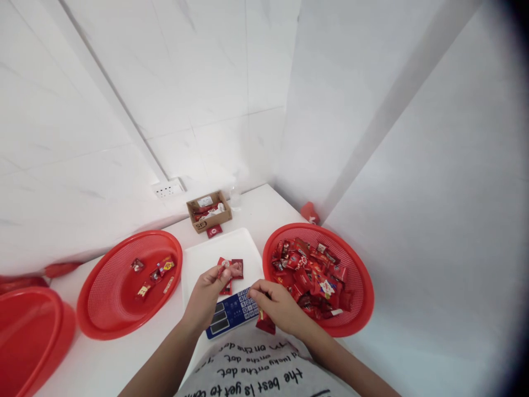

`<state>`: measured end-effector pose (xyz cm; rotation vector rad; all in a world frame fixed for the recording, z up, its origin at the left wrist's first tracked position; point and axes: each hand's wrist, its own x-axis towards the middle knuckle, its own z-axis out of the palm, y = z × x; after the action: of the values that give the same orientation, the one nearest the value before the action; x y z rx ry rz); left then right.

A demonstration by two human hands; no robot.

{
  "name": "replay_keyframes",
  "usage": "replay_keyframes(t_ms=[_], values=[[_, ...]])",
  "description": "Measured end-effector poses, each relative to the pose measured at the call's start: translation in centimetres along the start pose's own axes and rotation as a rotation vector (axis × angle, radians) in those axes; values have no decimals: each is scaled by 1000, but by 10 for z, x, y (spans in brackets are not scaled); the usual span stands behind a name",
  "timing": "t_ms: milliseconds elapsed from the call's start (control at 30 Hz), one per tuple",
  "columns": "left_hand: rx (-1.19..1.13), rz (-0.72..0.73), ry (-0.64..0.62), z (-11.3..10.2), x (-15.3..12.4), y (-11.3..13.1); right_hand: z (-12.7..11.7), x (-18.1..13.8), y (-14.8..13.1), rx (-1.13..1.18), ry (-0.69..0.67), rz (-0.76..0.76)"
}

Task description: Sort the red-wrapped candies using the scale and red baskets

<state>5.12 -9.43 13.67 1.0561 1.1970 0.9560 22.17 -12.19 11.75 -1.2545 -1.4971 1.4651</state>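
Observation:
My left hand [209,292] is over the white weighing pan [202,251] of a digital scale, its thumb and fingers pinched on a small red snack packet [223,263]. Beside those fingertips is another red packet [238,268], lying on the pan. My right hand [279,306] is closed above the scale's blue keypad panel [231,313]. A shiny red packet [265,323] shows below its curled fingers, partly hidden by the hand. To the right, a red mesh basket [363,275] holds a heap of red-wrapped packets [314,273].
A second red basket [103,292] on the left contains several small packets. Another red tub [61,325] stands at the lower left. Against the wall sits a small cardboard box [201,224] of packets, with a red packet [214,231] before it. A socket [168,188] is on the wall.

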Motion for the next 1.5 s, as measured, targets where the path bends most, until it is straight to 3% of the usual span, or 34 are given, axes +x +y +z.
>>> replay_keyframes(t_ms=[233,533,667,800,867,1033,1300,1500], values=[[84,-84,1,7,-8,7,1,1,0,22,-26,3],[234,26,-154,18,-12,3,4,5,-7,103,-46,-71],[-25,-88,-179,21,-12,3,1,3,-7,58,-35,-42],[-434,-225,-336,25,-12,3,-2,2,-9,82,-53,-76],[-505,-283,-384,25,-11,3,-2,2,-9,101,-66,-77],[-267,-235,-315,21,-11,2,1,3,-9,92,-20,-25],[78,26,-15,14,-12,3,5,3,-5,133,1,-12],[91,-46,-192,13,-12,6,4,5,0,186,43,-51]])
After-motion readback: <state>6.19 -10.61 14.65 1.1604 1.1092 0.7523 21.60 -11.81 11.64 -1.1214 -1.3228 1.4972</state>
